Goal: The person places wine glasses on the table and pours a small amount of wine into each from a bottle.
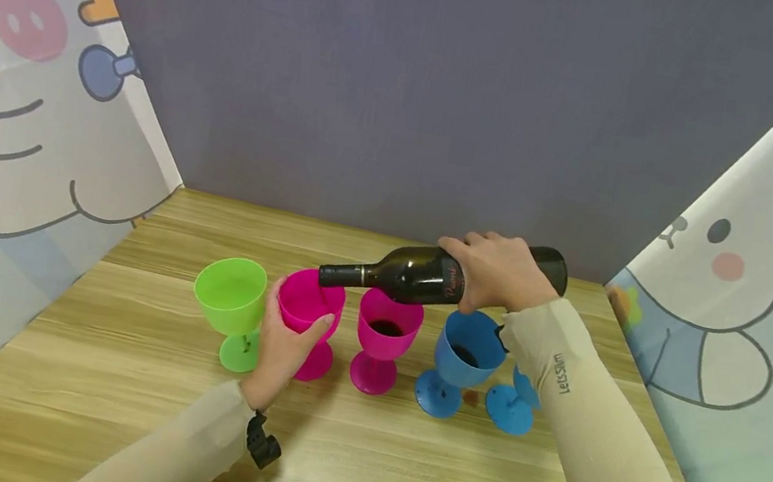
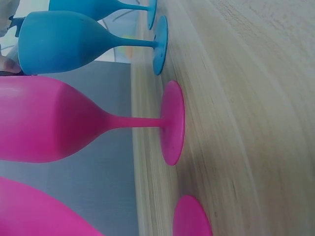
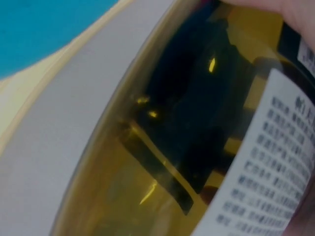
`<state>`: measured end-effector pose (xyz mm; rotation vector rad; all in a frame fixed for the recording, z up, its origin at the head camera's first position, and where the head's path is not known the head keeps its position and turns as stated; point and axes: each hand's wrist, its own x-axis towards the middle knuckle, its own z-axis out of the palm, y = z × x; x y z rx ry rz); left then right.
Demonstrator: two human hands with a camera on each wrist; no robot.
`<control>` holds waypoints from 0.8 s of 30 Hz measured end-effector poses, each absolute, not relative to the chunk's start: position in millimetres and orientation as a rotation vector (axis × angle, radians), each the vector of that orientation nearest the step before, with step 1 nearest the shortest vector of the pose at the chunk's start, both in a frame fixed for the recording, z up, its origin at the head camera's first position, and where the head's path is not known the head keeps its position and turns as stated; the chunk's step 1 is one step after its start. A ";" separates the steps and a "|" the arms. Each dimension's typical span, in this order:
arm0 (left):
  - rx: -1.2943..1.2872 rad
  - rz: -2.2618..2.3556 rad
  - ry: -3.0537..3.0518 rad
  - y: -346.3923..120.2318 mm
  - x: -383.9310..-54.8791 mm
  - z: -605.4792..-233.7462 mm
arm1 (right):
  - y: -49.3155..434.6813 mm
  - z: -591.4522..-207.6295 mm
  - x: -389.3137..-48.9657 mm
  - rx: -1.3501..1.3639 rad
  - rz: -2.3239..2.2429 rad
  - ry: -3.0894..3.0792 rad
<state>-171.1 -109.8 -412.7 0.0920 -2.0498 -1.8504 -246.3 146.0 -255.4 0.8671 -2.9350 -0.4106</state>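
Note:
My right hand (image 1: 499, 271) grips a dark wine bottle (image 1: 419, 275) round its body, tilted nearly flat with the neck to the left. The bottle's mouth is over a pink goblet (image 1: 301, 299), and a thin dark stream appears to run into it. My left hand (image 1: 284, 347) holds this goblet by its bowl, thumb on the near side; some fingers are hidden behind it. Just right stands a second pink goblet (image 1: 383, 333) with dark liquid inside. In the right wrist view the bottle's glass (image 3: 123, 187) and white back label (image 3: 266, 162) fill most of the picture.
A green goblet (image 1: 233, 301) stands left of my left hand. To the right are a blue goblet (image 1: 463, 354) with dark liquid and another blue goblet (image 1: 510, 408), partly behind my right sleeve. All stand on a wooden table (image 1: 359, 464) before a grey wall (image 1: 410, 93).

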 end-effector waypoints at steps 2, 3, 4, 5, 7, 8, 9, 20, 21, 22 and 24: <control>0.091 -1.847 -2.047 -110.0 -170.6 -412.7 | 145.3 -255.4 -245.7 0.865 -0.407 -2.942; 0.094 -1.848 -2.045 -110.4 -170.4 -412.9 | 145.0 -255.4 -245.4 0.867 -0.403 -2.943; 0.095 -1.851 -2.041 -110.5 -170.1 -412.7 | 144.7 -255.5 -245.4 0.871 -0.400 -2.942; 0.095 -1.852 -2.035 -110.5 -169.8 -412.4 | 144.4 -255.4 -245.0 0.873 -0.395 -2.940; 0.095 -1.846 -2.035 -110.5 -169.6 -412.0 | 143.7 -255.1 -244.4 0.878 -0.386 -2.936; 0.094 -1.847 -2.037 -110.5 -169.4 -411.5 | 143.5 -254.9 -244.1 0.880 -0.385 -2.932; 0.093 -1.847 -2.041 -110.7 -169.2 -411.4 | 143.3 -254.7 -243.9 0.881 -0.384 -2.929; 0.053 -1.819 -1.994 -111.0 -168.7 -413.0 | 140.9 -251.1 -242.7 0.876 -0.383 -2.935; 0.050 -1.816 -1.991 -110.9 -168.8 -413.0 | 140.8 -250.8 -242.9 0.876 -0.381 -2.937; 0.049 -1.812 -1.991 -110.7 -168.7 -412.6 | 140.8 -250.5 -243.0 0.877 -0.379 -2.940; 0.049 -1.804 -1.993 -110.7 -168.9 -412.1 | 140.6 -249.9 -243.1 0.878 -0.373 -2.948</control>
